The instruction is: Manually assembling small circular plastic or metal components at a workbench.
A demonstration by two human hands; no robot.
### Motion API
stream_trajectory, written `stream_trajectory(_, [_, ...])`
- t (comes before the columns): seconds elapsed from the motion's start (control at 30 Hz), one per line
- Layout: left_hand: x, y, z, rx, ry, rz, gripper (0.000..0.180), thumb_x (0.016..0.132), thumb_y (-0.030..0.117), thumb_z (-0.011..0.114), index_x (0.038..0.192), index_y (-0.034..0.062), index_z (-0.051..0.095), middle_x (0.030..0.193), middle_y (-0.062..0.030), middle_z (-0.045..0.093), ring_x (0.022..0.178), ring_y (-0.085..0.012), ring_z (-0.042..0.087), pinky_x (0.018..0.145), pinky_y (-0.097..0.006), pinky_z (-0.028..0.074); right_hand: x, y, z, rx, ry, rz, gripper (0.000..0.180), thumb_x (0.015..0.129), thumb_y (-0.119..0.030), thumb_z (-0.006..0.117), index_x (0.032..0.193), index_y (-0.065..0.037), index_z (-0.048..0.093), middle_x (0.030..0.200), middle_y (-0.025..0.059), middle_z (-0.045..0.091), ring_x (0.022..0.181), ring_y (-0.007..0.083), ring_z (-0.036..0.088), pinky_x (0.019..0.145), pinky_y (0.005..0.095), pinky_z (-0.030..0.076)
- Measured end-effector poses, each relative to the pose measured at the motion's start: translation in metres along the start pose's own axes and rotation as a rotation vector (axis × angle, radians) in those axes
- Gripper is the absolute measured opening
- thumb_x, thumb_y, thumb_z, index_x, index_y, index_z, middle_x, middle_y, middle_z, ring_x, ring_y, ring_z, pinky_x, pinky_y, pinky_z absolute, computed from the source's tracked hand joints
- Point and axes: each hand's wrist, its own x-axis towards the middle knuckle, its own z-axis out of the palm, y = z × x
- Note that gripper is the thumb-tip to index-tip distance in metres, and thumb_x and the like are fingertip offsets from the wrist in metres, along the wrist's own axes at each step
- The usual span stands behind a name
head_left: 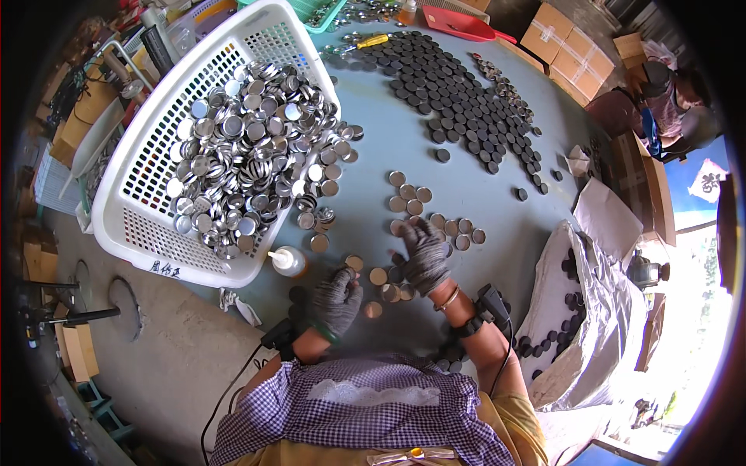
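Both hands are at work over the near edge of the worktop (365, 167), among small round discs. The left hand (336, 299), in a grey glove, lies just in from the near edge, right of the basket's near corner. Its fingers are curled inward; whether its grip has hold of a disc cannot be told. The right hand (424, 256), gloved alike, is farther from that edge. Its grip is partly open, thumb apart from the fingers, with no disc clearly held.

Tan-faced discs (378, 276) lie between the two hands. A looser group of pale discs (408, 194) lies beyond the right hand, toward the middle of the worktop. Stock of shiny metal caps (249, 147) is heaped in a white basket (221, 273) at the left edge, with some caps spilled beside its right side. A broad spread of dark discs (458, 93) covers much of the far right part. A small bottle (288, 262) with a white nozzle stands beside the basket's near right corner.

Step in hand, in this inspector's judgement: piece-by-piece handling of discs at the near edge, with the right hand on the side of the pale group. Progress cannot be established; many caps remain in the basket. The next move would call for the right fingers to close on a single disc without disturbing its neighbours, and for the left to keep clear of the bottle.
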Motion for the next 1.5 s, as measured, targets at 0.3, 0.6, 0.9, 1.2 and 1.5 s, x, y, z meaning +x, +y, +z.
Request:
stream_trajectory(0.3, [0.002,0.004,-0.004,-0.049,0.010,-0.013,0.025,0.080,-0.003,0.064,0.105,0.0010,0.061,0.095,-0.0122,0.065,0.081,-0.0220,0.066,0.074,-0.033,0.054,0.007,-0.009,0.008,-0.051,-0.121,0.019,0.055,0.069,-0.017,0.068,0.122,-0.006,0.060,0.120,0.0150,0.059,0.125,0.0364,0.046,0.106,0.0487,0.036])
stream_trajectory(0.6, [0.006,0.018,-0.007,0.036,0.013,-0.055,0.019,0.079,-0.002,0.064,0.098,0.0016,0.063,0.086,-0.0118,0.066,0.077,-0.0224,0.066,0.071,-0.032,0.053,0.003,-0.026,0.031,0.224,-0.280,-0.298,0.048,0.068,-0.004,0.062,0.116,-0.009,0.062,0.115,0.0099,0.061,0.115,0.0345,0.052,0.098,0.0439,0.043])
stream_trajectory(0.9, [0.003,0.008,-0.004,-0.010,0.003,-0.047,0.019,0.079,-0.003,0.063,0.098,0.0011,0.062,0.086,-0.0110,0.065,0.076,-0.0214,0.065,0.072,-0.032,0.053,-0.016,0.000,-0.013,0.210,-0.117,-0.051,0.047,0.068,-0.003,0.065,0.115,-0.007,0.062,0.102,0.0139,0.062,0.096,0.0349,0.057,0.084,0.0459,0.047])
stream_trajectory(1.2, [0.003,0.007,-0.002,-0.030,0.020,-0.024,0.020,0.080,-0.005,0.062,0.099,0.0009,0.061,0.089,-0.0110,0.065,0.079,-0.0210,0.065,0.074,-0.031,0.052,-0.035,0.015,-0.025,0.028,-0.101,-0.015,0.054,0.066,-0.016,0.073,0.117,-0.007,0.059,0.115,0.0140,0.059,0.108,0.0351,0.055,0.093,0.0474,0.043])
stream_trajectory(1.5, [0.005,0.010,-0.005,-0.002,-0.001,0.019,0.022,0.080,-0.002,0.063,0.101,0.0024,0.062,0.097,-0.0127,0.064,0.083,-0.0273,0.066,0.072,-0.034,0.053,-0.052,-0.030,-0.022,0.198,-0.237,-0.093,0.044,0.069,-0.016,0.076,0.110,-0.005,0.062,0.102,0.0127,0.065,0.113,0.0338,0.057,0.090,0.0466,0.047])
